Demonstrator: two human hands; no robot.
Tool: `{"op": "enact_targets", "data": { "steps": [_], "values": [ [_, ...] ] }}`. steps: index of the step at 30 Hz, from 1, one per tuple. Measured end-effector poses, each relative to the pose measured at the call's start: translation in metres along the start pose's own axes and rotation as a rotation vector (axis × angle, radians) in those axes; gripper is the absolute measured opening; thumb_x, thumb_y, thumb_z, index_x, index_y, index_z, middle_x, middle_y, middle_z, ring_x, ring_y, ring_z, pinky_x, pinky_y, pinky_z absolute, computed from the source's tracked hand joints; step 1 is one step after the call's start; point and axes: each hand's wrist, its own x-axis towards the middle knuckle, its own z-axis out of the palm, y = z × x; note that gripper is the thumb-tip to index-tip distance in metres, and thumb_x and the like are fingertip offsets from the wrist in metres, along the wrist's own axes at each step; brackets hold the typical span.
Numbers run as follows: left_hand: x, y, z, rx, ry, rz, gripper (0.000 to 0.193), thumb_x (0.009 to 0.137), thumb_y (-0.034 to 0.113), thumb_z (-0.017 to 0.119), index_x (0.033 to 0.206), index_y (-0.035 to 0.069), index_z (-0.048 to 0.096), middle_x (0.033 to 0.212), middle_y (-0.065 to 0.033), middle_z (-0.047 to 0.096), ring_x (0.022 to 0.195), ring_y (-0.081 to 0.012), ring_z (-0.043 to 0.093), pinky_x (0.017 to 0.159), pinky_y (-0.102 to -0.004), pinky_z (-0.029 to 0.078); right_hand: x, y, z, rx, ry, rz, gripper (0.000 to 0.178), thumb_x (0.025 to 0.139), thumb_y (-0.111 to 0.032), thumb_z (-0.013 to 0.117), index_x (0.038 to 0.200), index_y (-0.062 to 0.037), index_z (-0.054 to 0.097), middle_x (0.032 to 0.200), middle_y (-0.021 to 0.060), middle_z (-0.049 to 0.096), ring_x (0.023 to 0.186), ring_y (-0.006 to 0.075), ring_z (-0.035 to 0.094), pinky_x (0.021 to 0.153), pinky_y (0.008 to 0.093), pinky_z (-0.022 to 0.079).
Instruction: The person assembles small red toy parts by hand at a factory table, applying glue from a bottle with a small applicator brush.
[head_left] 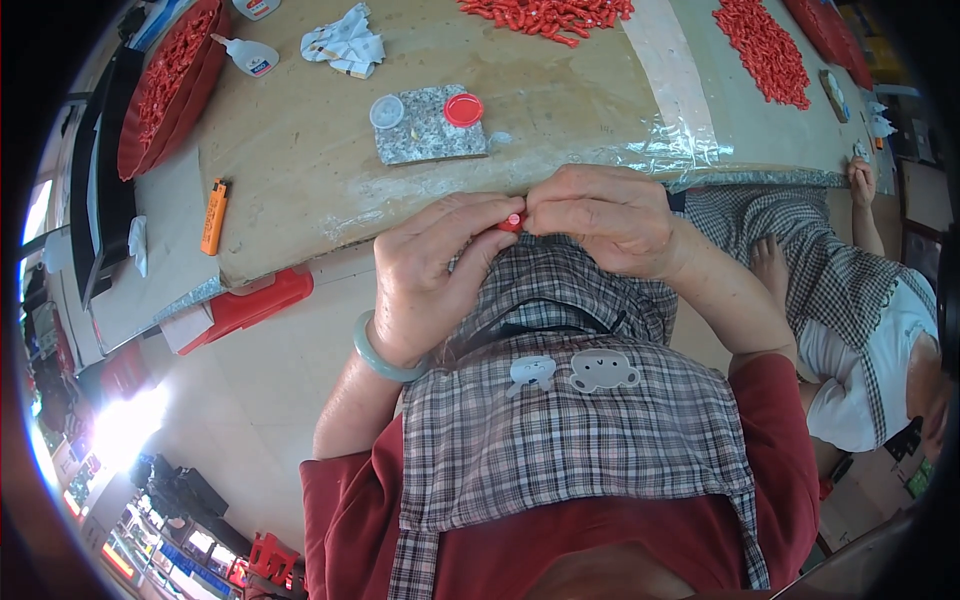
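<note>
Both hands met just below the near edge of the table, over the checked apron. The left hand, a pale green bangle on its wrist, angled up and inward with thumb and forefinger pinched together on a small red piece. The right hand curled in from the other side, knuckles up, its fingertips closed on the same piece. The red piece sat between the two sets of fingertips, mostly hidden, close to the table edge and below the grey stone slab
</note>
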Motion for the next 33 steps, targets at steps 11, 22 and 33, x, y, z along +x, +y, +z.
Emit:
{"op": "enact_targets", "data": {
  "steps": [11, 22, 33],
  "values": [
    [-0.002, -0.007, 0.003, -0.148, 0.113, 0.030, 0.024, 0.075, -0.008, 0.071, 0.098, -0.001, 0.067, 0.096, -0.0141, 0.070, 0.088, -0.0247, 0.069, 0.076, -0.0308, 0.055, 0.007, -0.006, 0.007, 0.029, 0.162, 0.051, 0.026, 0.073, 0.003, 0.075, 0.097, -0.0011, 0.069, 0.090, 0.0131, 0.067, 0.074, 0.0224, 0.067, 0.062, 0.0281, 0.055],
    [-0.003, -0.011, 0.001, -0.041, 0.154, 0.148, 0.028, 0.073, -0.014, 0.066, 0.099, -0.002, 0.066, 0.101, -0.0151, 0.069, 0.094, -0.0252, 0.068, 0.079, -0.0308, 0.055, 0.002, -0.003, 0.017, -0.216, 0.156, -0.127, 0.035, 0.068, 0.000, 0.079, 0.101, 0.0014, 0.068, 0.086, 0.0107, 0.065, 0.069, 0.0213, 0.065, 0.056, 0.0285, 0.053],
    [-0.003, -0.010, 0.005, 0.071, 0.165, 0.254, 0.030, 0.071, -0.015, 0.068, 0.100, -0.004, 0.067, 0.101, -0.0174, 0.069, 0.093, -0.0268, 0.069, 0.078, -0.0312, 0.058, -0.006, -0.004, 0.030, -0.192, 0.229, -0.083, 0.036, 0.064, 0.006, 0.078, 0.099, 0.0025, 0.067, 0.083, 0.0117, 0.065, 0.067, 0.0220, 0.065, 0.054, 0.0288, 0.053]
  ]
}}
